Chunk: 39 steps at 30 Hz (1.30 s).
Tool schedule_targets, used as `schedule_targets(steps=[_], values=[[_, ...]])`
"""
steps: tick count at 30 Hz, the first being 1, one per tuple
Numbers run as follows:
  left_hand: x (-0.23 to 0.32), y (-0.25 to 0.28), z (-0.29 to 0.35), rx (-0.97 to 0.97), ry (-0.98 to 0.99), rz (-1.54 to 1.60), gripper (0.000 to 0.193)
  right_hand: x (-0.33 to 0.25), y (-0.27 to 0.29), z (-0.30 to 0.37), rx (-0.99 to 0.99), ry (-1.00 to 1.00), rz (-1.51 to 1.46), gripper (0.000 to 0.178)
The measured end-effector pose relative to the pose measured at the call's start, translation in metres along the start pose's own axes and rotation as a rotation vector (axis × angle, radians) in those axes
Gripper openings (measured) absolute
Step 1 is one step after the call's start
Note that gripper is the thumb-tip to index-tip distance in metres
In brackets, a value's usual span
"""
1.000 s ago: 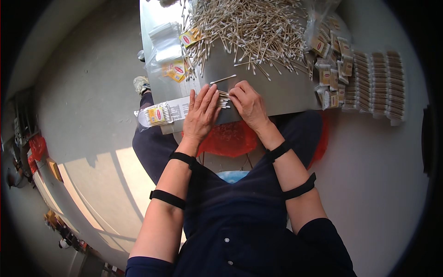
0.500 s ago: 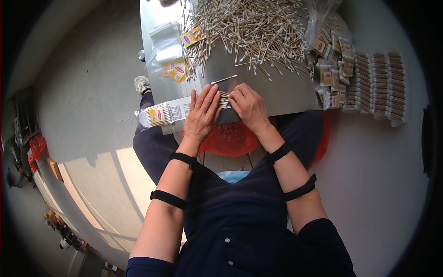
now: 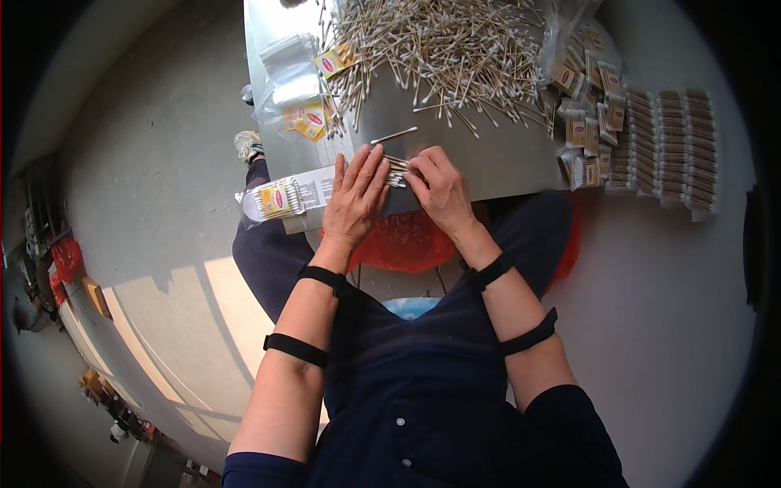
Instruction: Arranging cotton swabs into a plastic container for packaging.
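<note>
My left hand [image 3: 355, 195] lies flat near the table's front edge, its fingers stretched over a small row of cotton swabs [image 3: 396, 172]. The swabs' white tips stick out to the right of it. There my right hand [image 3: 443, 189] has its fingers curled, thumb and forefinger pinched at the swab ends. One loose swab [image 3: 394, 135] rests just beyond my left fingertips. Left of my left hand, a printed white strip [image 3: 316, 186] lies along the edge, and a clear packet of swabs with a yellow card [image 3: 277, 200] sits on its outer end.
A big heap of loose swabs [image 3: 455, 53] covers the far part of the metal table [image 3: 508, 167]. Clear plastic bags [image 3: 291, 75] and yellow cards [image 3: 307, 122] lie at the left. Filled packets [image 3: 576, 134] and stacked rows of them [image 3: 671, 150] stand right. Red plastic [image 3: 403, 246] hangs below the edge.
The right fingers have shifted slightly at the swab ends, and the swabs between my hands lie a little differently. My left hand stays flat in nearly the same place.
</note>
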<state>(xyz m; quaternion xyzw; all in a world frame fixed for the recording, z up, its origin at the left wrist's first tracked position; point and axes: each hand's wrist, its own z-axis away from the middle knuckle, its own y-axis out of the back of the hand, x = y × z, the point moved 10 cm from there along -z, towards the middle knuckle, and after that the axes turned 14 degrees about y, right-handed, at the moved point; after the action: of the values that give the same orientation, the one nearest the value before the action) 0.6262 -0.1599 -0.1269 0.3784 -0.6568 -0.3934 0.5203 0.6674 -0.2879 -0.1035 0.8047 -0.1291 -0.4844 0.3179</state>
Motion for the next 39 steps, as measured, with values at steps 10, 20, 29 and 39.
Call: schedule_targets(steps=[10, 20, 29, 39], values=[[0.000, -0.002, 0.001, -0.003, -0.006, 0.004, 0.052, 0.002, 0.001, 0.005, 0.026, 0.032, 0.011, 0.017], [-0.001, -0.002, 0.003, 0.002, -0.008, -0.006, 0.051, -0.026, -0.007, 0.012, -0.073, 0.318, 0.309, 0.016], [0.001, -0.003, 0.002, -0.020, -0.005, -0.028, 0.052, 0.011, 0.010, -0.045, 0.048, 0.114, 0.202, 0.024], [-0.001, -0.002, 0.003, 0.009, -0.006, 0.006, 0.062, 0.005, -0.008, -0.027, 0.013, 0.113, 0.033, 0.011]])
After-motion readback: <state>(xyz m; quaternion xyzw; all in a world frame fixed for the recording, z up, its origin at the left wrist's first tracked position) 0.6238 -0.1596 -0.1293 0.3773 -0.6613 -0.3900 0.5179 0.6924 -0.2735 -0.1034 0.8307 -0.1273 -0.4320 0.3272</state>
